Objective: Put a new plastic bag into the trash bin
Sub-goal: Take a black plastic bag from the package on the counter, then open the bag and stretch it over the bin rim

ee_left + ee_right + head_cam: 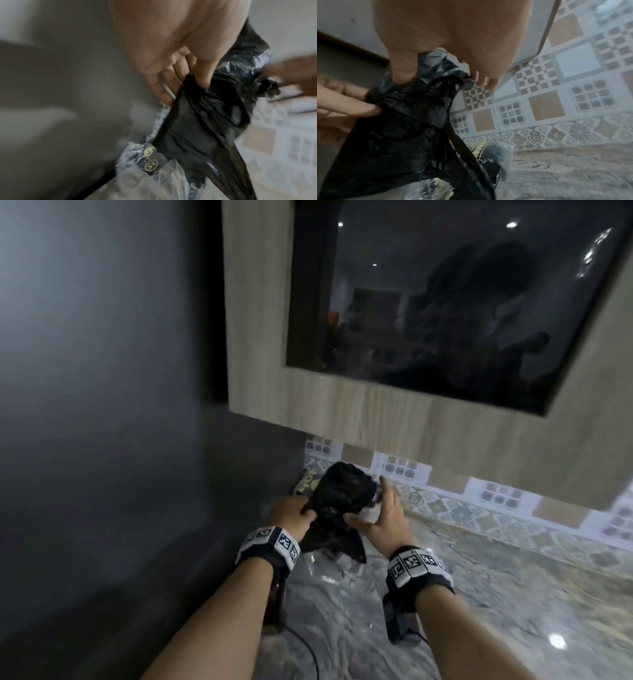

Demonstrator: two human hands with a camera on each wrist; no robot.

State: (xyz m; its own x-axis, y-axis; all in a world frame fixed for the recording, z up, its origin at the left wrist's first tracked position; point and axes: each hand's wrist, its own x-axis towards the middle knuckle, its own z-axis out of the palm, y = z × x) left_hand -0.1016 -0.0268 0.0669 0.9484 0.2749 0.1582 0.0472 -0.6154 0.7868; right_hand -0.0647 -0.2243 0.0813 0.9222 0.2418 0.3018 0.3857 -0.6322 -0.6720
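Nearest, the left hand (pixel 295 513) pinches a gathered end of the black plastic bag (pixel 337 501), thumb and fingers closed on it, above the marbled counter (pixel 513 594). Just beyond, the right hand (pixel 380 517) holds the bundle, thumb pressed in, fingers spread. Best, I judge, to draw one bag steadily clear of the clear wrapper (pixel 164 180). No trash bin is in view.

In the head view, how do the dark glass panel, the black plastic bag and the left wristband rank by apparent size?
1. dark glass panel, largest.
2. black plastic bag, held by both hands.
3. left wristband, smallest, though it is nearer the camera.
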